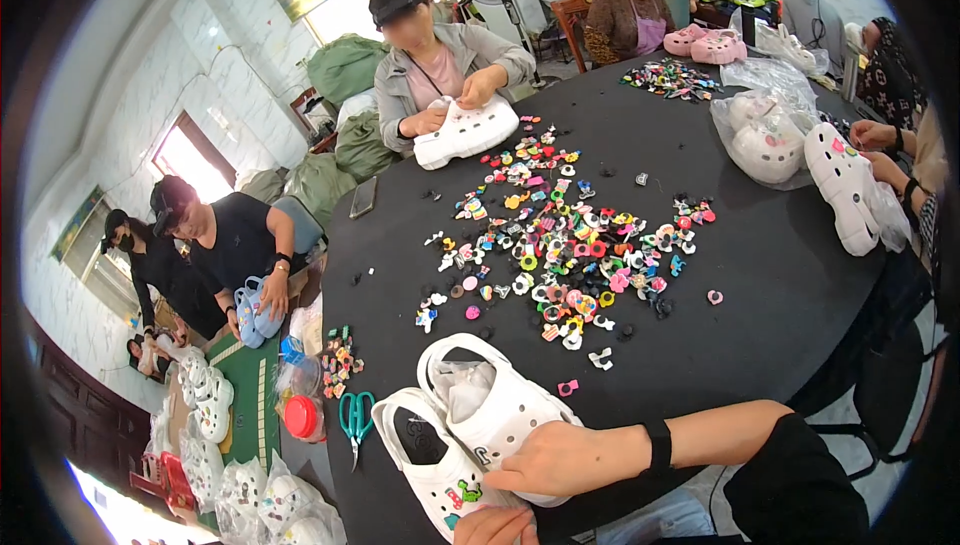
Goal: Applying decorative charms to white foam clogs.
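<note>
Two white clogs lie side by side at the near edge of the black table. The left clog (440,473) carries several small charms, among them a green dinosaur charm (466,492). The right clog (505,407) has clear plastic stuffed inside and a dark letter-like charm on its side. My left hand (497,526) is closed round the toe of the left clog, partly cut off by the lower edge. Across the right clog's toe reaches my right hand (548,460), its fingers curled down onto the left clog beside the charms. What those fingertips hold, if anything, is hidden.
A big pile of loose colourful charms (560,255) covers the table's middle. Green-handled scissors (355,425) and a red-lidded jar (303,417) are at my left. Across from me a person handles a white clog (466,133); another at the right holds a white clog (840,190).
</note>
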A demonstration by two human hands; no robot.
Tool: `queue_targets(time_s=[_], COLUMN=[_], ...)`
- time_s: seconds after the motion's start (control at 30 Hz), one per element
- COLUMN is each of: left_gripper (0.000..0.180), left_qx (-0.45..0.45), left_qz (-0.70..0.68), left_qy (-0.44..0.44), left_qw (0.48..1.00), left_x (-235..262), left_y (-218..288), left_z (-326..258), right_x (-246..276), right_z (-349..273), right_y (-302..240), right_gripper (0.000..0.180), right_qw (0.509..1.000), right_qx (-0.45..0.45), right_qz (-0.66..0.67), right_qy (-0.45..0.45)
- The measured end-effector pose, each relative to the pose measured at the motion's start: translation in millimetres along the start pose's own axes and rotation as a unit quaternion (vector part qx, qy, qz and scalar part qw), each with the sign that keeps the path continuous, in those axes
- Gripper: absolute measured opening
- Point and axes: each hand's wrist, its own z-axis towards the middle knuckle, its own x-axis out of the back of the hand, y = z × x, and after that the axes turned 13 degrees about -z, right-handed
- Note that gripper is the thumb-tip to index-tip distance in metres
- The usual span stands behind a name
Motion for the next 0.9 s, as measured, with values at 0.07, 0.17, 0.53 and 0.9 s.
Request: queue_targets(time_s=[0.07, 0.17, 0.53, 0.9], left_gripper=[0.014, 0.017, 0.016, 0.016], left_qx=[-0.021, -0.029, -0.034, -0.047], left_qz=[0.038, 0.104, 0.136, 0.076], left_qy=[-0.029, -0.055, -0.065, -0.033], left_qw=[0.999, 0.993, 0.988, 0.995], left_x=[-4.9, -8.9, -10.5, -8.4], left_y=[7.6, 13.7, 13.8, 3.8], left_z=[10.8, 14.3, 11.6, -0.1], right_x=[4.4, 0.1, -4.6, -1.8], right_z=[0.1, 2.0, 1.0, 5.9], right_y=[3.0, 8.4, -0.2, -5.0], right_gripper=[0.031, 0.025, 0.028, 0.038], right_qw=[0.999, 0.996, 0.992, 0.990], right_qx=[0.016, -0.029, -0.070, -0.111], right_qz=[0.034, 0.083, 0.105, 0.078], right_qy=[-0.017, -0.018, 0.021, 0.040])
